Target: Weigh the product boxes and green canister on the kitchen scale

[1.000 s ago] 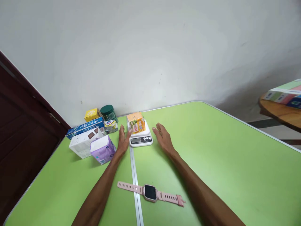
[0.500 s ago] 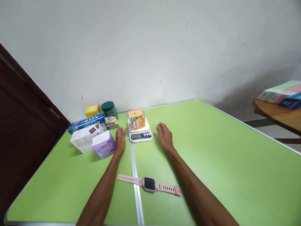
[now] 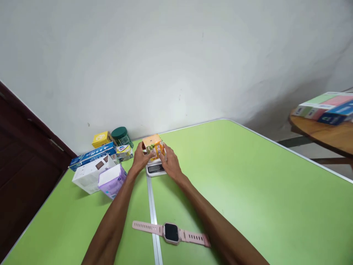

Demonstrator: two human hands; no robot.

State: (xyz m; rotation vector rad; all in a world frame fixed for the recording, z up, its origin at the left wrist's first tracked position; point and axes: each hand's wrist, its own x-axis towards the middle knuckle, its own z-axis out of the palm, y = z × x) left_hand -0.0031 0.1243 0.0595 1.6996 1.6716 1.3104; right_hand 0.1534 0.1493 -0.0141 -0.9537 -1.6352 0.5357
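An orange tissue pack (image 3: 152, 141) with green fruit printed on it is on or just above a white kitchen scale (image 3: 156, 174); I cannot tell if it still touches. My left hand (image 3: 140, 158) grips its left side, thumb across the front. Around the right side closes my right hand (image 3: 171, 163), its thumb also on the front face. The hands and pack cover the scale's platform and some of its buttons. Nearer me, a pink smartwatch (image 3: 171, 232) lies flat with its strap stretched out, the right end close to my right forearm.
Left of the scale stand a purple-and-white pack (image 3: 113, 179), a white box (image 3: 92, 173), a long blue box (image 3: 92, 156), a yellow box (image 3: 102, 139), a small yellow-and-white box (image 3: 124, 152) and a green-lidded jar (image 3: 121, 136). A wooden table (image 3: 325, 129) at right bears colourful boxes (image 3: 325, 106).
Both hands have moved inward from either side of the scale and closed on the orange tissue pack. The view has shifted slightly.
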